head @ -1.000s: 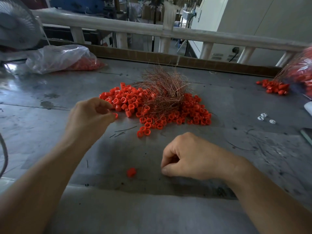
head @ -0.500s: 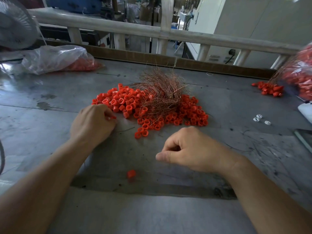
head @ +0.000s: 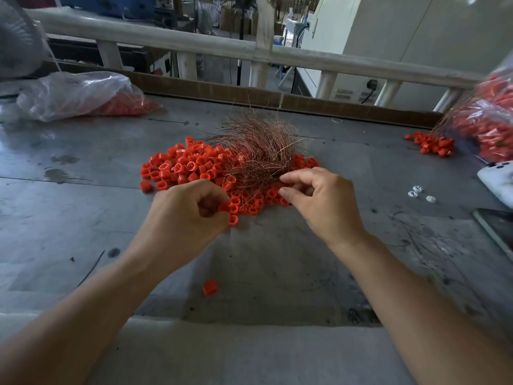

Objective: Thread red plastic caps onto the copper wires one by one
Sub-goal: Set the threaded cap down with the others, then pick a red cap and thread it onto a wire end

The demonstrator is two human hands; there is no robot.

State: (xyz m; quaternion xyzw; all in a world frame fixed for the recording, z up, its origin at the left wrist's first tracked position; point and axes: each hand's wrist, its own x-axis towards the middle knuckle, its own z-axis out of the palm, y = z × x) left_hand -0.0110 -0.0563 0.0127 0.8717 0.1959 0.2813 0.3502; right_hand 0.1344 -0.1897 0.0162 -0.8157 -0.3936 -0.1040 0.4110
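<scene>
Left grip [head: 188,218] snug around red cap [head: 224,207]

Single view: head camera, worn by the person, wide-angle, facing forward and down over a grey table [head: 83,218]. Close range: both forearms enter from the bottom edge, with the left hand [head: 183,218] and right hand [head: 324,207] near centre frame. Far range: a white railing [head: 305,59] behind the table's back edge, with the room beyond.

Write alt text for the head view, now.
Left hand pinches a red cap at the near edge of the cap pile on a grey table; right hand, thumb and forefinger apart, reaches to the copper wires heaped on it.
</scene>
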